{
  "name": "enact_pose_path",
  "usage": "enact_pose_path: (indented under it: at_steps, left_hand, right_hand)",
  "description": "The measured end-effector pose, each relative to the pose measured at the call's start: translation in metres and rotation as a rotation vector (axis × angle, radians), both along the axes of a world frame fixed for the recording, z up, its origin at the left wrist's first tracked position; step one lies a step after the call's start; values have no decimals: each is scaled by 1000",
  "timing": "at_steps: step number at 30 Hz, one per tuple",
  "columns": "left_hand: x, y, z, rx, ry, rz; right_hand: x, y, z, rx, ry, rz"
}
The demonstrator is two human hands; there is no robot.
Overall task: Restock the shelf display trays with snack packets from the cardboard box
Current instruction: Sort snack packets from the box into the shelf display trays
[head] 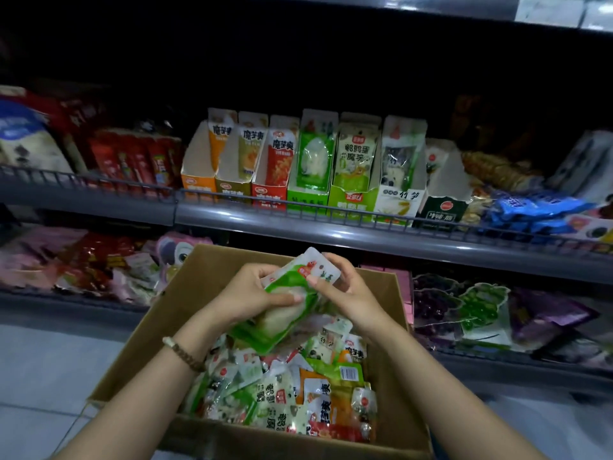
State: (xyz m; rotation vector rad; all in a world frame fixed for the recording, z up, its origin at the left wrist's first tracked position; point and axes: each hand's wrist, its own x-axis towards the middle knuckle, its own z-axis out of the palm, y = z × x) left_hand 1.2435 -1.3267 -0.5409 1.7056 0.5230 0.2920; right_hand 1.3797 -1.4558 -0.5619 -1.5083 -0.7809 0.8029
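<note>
Two hands raised over cardboard box point(172, 313), left hand point(247, 293) & right hand point(348, 293) both gripping green-white snack pkts point(292, 303), thumbs on top

- The cardboard box point(159, 327) sits before the shelf point(331, 232).
- Snack packets point(298, 396) lie in the box.
- Display trays point(308, 194) stand side by side on the shelf.
- The held packet point(285, 313) is above the box, between the left hand point(245, 293) and the right hand point(348, 293).

Packet point(285, 307): green border, white top, pale centre. Box point(139, 343) plain brown; loose packets point(298, 393) inside mixed white, green, orange, red. Orange tray point(195, 185), olive tray point(232, 190), red tray point(269, 194), green tray point(306, 201), lime tray point(352, 202), white tray point(398, 203), black tray point(442, 212), left to right. Shelf point(331, 232) grey. Blue packets point(530, 210) far right. Bracelet point(185, 356): brown beads, one cream.
</note>
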Motion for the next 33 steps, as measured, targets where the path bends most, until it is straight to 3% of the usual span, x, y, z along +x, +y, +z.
enact_pose_path:
  at_steps: [4, 9, 15, 18, 25, 30, 33]
  left_hand:
    - [2, -4, 12, -57, -58, 115]
    - [8, -14, 17, -305, -153, 305]
    - [2, -31, 7, -437, 53, 61]
    - [0, -35, 2, -350, 40, 17]
    - [8, -28, 9, -43, -64, 230]
    - [16, -15, 19, -28, -118, 212]
    - [23, 0, 23, -29, -132, 209]
  right_hand:
    - [-13, 0, 1, 55, 151, 6]
    - [-24, 8, 8, 118, 110, -155]
    - [-22, 7, 15, 159, 177, -323]
    - [-16, 3, 19, 159, 200, -355]
    - [19, -4, 41, 201, 240, -375]
    - [48, -4, 57, 105, 237, -274]
    - [62, 2, 80, 88, 151, -85]
